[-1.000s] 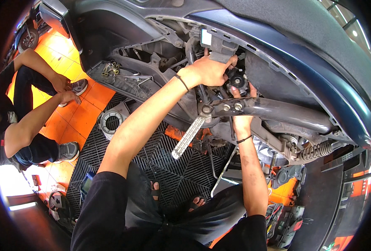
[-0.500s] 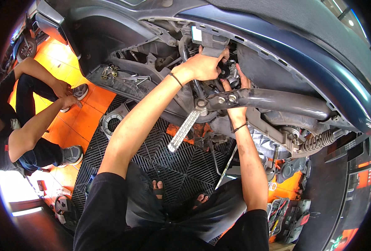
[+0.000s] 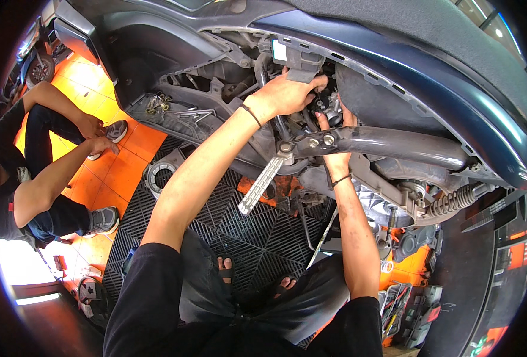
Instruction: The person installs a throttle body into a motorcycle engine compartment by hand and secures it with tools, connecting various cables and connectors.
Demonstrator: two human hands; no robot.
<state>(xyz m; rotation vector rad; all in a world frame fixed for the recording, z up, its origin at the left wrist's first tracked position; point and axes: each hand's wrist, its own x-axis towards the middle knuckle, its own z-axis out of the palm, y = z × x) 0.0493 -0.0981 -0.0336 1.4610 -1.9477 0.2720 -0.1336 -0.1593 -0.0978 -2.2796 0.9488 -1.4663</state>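
Both hands are sitting deep in the open side of a scooter-type bike (image 3: 430,89). The left hand (image 3: 287,98) is lying over the flap under a black plastic box (image 3: 311,60), fingers curling down out of sight. Can't tell if they're pinching anything in there. The box is wearing a white label, and its inside isn't showing.

The right hand (image 3: 337,162) is sitting partly behind the fat black frame tube (image 3: 400,143), thumb and a finger showing above it on either side of a dark-and-silver round part (image 3: 333,113). That part's sitting in the cavity just below the box, near the left fingertips. I honestly can't tell if the right hand is really clamping it or just bracketing it.

Over on the left, the shallow footboard (image 3: 183,127) is basically acting as a parts tray: it's holding a little pile of brassy metal bits (image 3: 157,103), with some bent silver wrenches (image 3: 199,114) lying just beside them. Down at lower right, a tool tray (image 3: 396,306) is holding a jumble of long tools, and a dark case (image 3: 421,318) is standing next to it. I'm not making out what's in that one.
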